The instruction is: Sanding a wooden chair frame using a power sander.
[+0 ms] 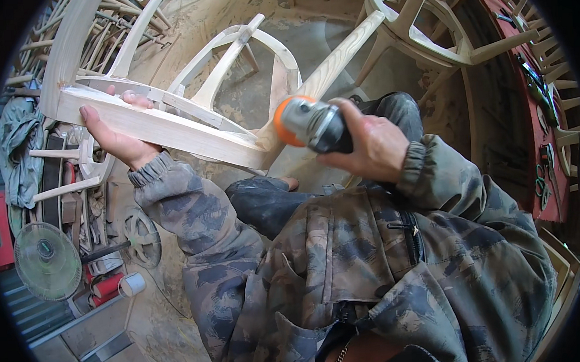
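Observation:
A pale bare-wood chair frame (178, 135) lies tilted across in front of me, with a round tapered leg (344, 57) reaching up to the right. My left hand (121, 135) grips the frame's thick rail near its left end, thumb on the near side and fingertips showing over the far side. Closed round the dark body of a grey power sander (314, 123) is my right hand (374, 144). The sander's orange disc (287, 119) is at the joint where rail and leg meet; whether it touches the wood I cannot tell.
Another wooden chair frame (426, 36) stands at the far right. Beside it, a red-topped bench (544, 196) carries scissors (541, 181) and other tools. A green fan (47, 259) stands at the left, near red cans (107, 287). Wooden parts (118, 36) are piled at the far left.

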`<state>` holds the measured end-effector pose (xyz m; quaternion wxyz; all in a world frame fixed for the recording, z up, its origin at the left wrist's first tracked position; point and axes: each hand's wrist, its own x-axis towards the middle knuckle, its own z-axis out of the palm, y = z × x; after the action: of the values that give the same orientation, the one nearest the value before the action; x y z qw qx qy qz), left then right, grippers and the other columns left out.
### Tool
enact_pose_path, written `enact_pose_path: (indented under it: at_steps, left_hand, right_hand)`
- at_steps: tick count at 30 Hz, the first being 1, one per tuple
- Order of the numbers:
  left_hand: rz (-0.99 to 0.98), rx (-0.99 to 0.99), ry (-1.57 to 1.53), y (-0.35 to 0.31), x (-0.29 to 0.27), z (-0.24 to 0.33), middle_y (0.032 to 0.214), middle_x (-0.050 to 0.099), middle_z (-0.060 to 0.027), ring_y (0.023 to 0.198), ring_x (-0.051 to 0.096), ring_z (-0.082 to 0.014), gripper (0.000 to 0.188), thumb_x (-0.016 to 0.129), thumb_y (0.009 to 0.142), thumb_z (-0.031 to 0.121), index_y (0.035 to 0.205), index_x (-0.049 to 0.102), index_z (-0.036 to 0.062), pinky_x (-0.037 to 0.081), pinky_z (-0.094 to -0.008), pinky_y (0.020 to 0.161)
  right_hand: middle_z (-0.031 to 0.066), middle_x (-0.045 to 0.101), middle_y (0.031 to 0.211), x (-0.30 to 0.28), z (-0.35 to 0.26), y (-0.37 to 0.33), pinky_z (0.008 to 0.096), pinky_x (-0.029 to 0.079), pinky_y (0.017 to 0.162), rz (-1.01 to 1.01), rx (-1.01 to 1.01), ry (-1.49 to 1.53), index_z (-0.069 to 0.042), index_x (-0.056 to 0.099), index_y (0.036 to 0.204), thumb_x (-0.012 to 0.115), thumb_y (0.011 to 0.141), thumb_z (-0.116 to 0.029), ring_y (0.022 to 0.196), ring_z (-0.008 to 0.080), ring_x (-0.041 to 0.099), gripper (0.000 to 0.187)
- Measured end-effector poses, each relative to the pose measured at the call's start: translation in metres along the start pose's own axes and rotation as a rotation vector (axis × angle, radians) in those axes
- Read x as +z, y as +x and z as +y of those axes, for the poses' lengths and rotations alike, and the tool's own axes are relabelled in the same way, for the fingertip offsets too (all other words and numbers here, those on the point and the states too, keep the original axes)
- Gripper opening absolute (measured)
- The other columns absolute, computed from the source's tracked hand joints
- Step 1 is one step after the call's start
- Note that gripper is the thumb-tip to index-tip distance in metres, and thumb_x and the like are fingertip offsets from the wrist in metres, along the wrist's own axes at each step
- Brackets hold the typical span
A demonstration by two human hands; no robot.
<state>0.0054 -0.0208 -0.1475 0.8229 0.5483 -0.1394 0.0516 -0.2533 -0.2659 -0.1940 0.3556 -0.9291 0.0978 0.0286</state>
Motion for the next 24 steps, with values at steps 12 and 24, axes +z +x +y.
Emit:
enact_pose_path:
  at_steps: [12, 24]
  left_hand:
    - [-0.154, 0.128, 0.035, -0.042, -0.041, -0.084, 0.108, 0.063, -0.0178, 0.097, 0.063, -0.0251, 0.062, 0.061, 0.091, 0.041, 0.128, 0.05, -0.0066, 0.051, -0.0364, 0.088]
    - [0.163, -0.196, -0.27, -0.068, -0.023, -0.073, 0.078, 0.052, -0.0046, 0.065, 0.051, -0.0178, 0.043, 0.062, 0.091, 0.049, 0.115, 0.051, 0.0149, 0.048, -0.0314, 0.06]
  right_hand:
    - [0.0137, 0.064, 0.113, -0.063, 0.078, -0.005, 0.0353, 0.047, 0.095, 0.554, 0.113, 0.314, 0.001, 0.052, 0.128, 0.079, 0.078, -0.032, 0.105, 0.0224, 0.062, 0.065]
    - [0.0077, 0.062, 0.11, -0.081, 0.088, -0.053, 0.0309, 0.046, 0.093, 0.574, -0.003, 0.707, 0.001, 0.047, 0.129, 0.077, 0.079, -0.013, 0.101, 0.0147, 0.058, 0.06]
